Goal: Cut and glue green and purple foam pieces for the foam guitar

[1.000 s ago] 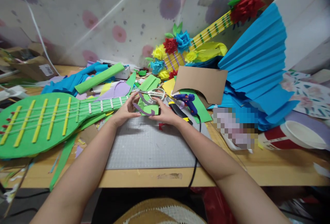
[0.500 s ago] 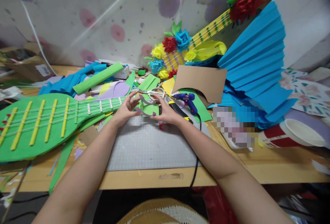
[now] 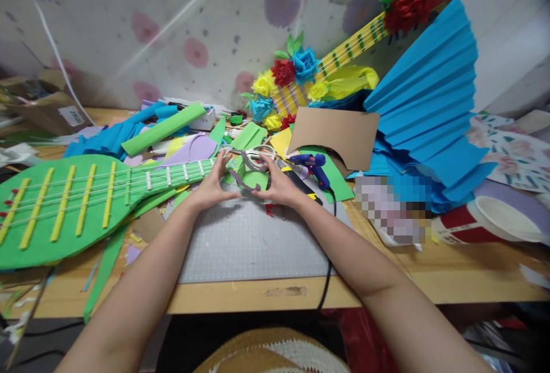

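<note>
A small green paper piece edged with curled purple strips [image 3: 258,180] is between my hands, above the grey cutting mat [image 3: 253,247]. My right hand [image 3: 282,188] grips its right side between thumb and fingers. My left hand [image 3: 207,191] is beside its left side, thumb stretched out below and fingers raised, with a gap between them. White-handled scissors [image 3: 268,152] lie just behind the piece, partly hidden by it and my fingers. A blue glue gun [image 3: 313,165] and a yellow-black utility knife [image 3: 298,184] lie to the right.
A green paper lute shape [image 3: 64,207] with yellow bars covers the left. Brown cardboard [image 3: 335,132], a flowered yellow guitar shape [image 3: 287,101] and blue pleated paper [image 3: 429,92] stand behind. The glue gun's black cable [image 3: 329,275] hangs over the front edge. A red-white cup [image 3: 468,224] lies right.
My left thumb has come away from the purple strip and the left hand has opened wider. The green piece has turned and moved slightly right, staying in my right hand.
</note>
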Demonstrator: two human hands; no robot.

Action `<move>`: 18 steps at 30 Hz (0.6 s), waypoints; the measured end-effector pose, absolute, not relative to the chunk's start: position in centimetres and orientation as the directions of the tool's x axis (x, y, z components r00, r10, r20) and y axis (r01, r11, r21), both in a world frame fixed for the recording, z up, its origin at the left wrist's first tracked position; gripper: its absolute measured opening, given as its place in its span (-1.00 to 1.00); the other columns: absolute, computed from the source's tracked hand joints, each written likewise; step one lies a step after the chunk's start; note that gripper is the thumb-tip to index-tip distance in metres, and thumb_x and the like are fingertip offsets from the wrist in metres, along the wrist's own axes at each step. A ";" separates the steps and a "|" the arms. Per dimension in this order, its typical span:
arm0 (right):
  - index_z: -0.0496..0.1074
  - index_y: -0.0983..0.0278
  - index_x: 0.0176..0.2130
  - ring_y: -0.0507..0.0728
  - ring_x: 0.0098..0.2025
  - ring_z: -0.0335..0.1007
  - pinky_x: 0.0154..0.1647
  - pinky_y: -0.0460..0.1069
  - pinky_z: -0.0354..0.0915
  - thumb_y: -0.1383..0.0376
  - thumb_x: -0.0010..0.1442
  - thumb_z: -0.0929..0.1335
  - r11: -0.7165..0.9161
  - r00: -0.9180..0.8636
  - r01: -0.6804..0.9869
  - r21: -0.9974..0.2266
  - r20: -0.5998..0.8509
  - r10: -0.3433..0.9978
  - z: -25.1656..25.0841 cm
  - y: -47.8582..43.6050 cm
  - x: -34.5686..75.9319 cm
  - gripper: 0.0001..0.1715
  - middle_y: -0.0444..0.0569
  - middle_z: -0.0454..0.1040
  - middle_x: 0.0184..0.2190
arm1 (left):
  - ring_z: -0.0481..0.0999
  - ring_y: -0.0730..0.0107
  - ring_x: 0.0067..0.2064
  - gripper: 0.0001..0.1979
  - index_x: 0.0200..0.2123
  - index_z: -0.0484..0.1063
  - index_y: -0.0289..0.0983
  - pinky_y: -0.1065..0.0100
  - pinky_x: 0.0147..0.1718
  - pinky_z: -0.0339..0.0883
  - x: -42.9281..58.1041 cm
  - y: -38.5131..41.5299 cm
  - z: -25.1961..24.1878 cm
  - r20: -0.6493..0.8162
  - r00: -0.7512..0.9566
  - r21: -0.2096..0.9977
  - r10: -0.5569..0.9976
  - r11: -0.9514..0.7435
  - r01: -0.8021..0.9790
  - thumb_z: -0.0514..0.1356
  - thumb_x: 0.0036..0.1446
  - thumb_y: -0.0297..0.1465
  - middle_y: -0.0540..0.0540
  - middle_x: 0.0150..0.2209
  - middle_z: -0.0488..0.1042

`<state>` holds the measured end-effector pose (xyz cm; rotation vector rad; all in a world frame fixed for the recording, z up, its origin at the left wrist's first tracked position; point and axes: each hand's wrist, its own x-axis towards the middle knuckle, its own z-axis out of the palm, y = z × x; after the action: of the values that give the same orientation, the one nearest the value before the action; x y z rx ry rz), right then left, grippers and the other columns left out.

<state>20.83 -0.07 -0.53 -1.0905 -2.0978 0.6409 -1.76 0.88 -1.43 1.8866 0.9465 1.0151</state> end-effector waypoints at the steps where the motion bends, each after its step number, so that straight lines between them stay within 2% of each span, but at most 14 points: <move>1: -0.12 0.23 0.27 0.27 0.24 0.04 0.19 0.19 0.07 0.19 -0.09 0.45 0.523 -0.386 0.524 -0.672 0.360 0.850 -0.7 0.0 20.8 0.09 0.17 0.08 0.22 | -0.03 0.04 0.31 0.14 0.28 -0.17 -0.13 0.04 0.21 -0.02 -1.9 0.8 -1.3 0.329 0.406 0.825 0.853 -0.469 0.316 0.42 -0.33 -0.24 -0.30 0.29 0.00; 3: -0.13 0.22 0.27 0.27 0.26 -0.01 0.20 0.19 0.05 0.17 -0.08 0.44 0.504 -0.332 0.558 -0.659 0.379 0.864 -0.9 -0.1 20.6 0.08 0.16 0.07 0.23 | 0.06 0.06 0.28 0.09 0.27 -0.14 -0.16 0.04 0.20 -0.01 -2.0 0.7 -1.0 0.402 0.370 0.729 0.838 -0.537 0.424 0.40 -0.28 -0.24 -0.30 0.26 0.06; 4: -0.14 0.22 0.27 0.27 0.26 -0.01 0.20 0.19 0.06 0.16 -0.07 0.43 0.488 -0.313 0.580 -0.652 0.374 0.873 -1.0 -0.1 20.5 0.08 0.16 0.06 0.23 | 0.17 0.10 0.24 0.00 0.26 -0.07 -0.18 0.06 0.18 0.05 -2.1 0.7 -0.9 0.452 0.328 0.693 0.829 -0.558 0.457 0.38 -0.22 -0.25 -0.28 0.22 0.15; 7: -0.13 0.26 0.27 0.29 0.22 0.04 0.18 0.20 0.07 0.14 -0.07 0.42 0.407 -0.262 0.680 -0.611 0.316 0.912 -1.3 -0.4 20.0 0.07 0.17 0.12 0.19 | 0.44 0.29 -0.04 -0.47 0.06 0.26 -0.23 0.21 -0.01 0.31 -2.3 0.7 -0.4 0.603 0.106 0.625 0.791 -0.551 0.553 0.24 -0.01 -0.30 -0.19 -0.02 0.39; 9: -0.11 0.30 0.27 0.32 0.18 0.08 0.16 0.21 0.07 0.13 -0.06 0.42 0.346 -0.227 0.748 -0.567 0.271 0.935 -1.4 -0.6 19.6 0.07 0.19 0.17 0.13 | 0.48 0.39 -0.21 -0.70 -0.10 0.39 -0.25 0.29 -0.15 0.37 -2.4 0.8 -0.2 0.646 -0.056 0.623 0.761 -0.484 0.614 0.18 0.05 -0.34 -0.12 -0.17 0.44; 12: -0.10 0.33 0.28 0.36 0.10 0.14 0.12 0.23 0.09 0.03 -0.11 0.44 0.296 -0.203 0.810 -0.506 0.230 0.952 -1.4 -0.9 19.3 0.14 0.22 0.24 0.04 | 0.46 0.45 -0.35 -0.76 -0.18 0.45 -0.25 0.35 -0.25 0.36 -2.7 0.8 -0.1 0.632 -0.198 0.669 0.749 -0.399 0.627 0.17 0.06 -0.34 -0.03 -0.33 0.46; 15: -0.09 0.34 0.28 0.38 0.05 0.17 0.09 0.23 0.11 -0.11 -0.21 0.45 0.296 -0.209 0.825 -0.482 0.225 0.952 -1.2 -1.1 19.1 0.28 0.22 0.27 0.00 | 0.43 0.47 -0.42 -0.81 -0.30 0.50 -0.27 0.39 -0.34 0.31 -2.7 0.9 -0.3 0.593 -0.220 0.703 0.775 -0.365 0.610 0.19 0.04 -0.30 -0.01 -0.44 0.45; 18: -0.03 0.32 0.25 0.34 0.02 0.20 0.07 0.20 0.13 -0.16 -0.18 0.42 0.278 -0.187 0.798 -0.535 0.220 0.958 -0.9 -1.0 19.4 0.21 0.19 0.30 -0.03 | 0.36 0.50 -0.51 -0.82 -0.41 0.48 -0.28 0.41 -0.43 0.25 -2.4 0.9 -0.5 0.510 -0.219 0.750 0.832 -0.305 0.587 0.18 0.03 -0.29 0.00 -0.49 0.42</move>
<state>19.36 -0.96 -0.90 -1.5721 -2.0427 0.4114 -2.38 0.92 -0.51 1.7975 1.6914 1.5375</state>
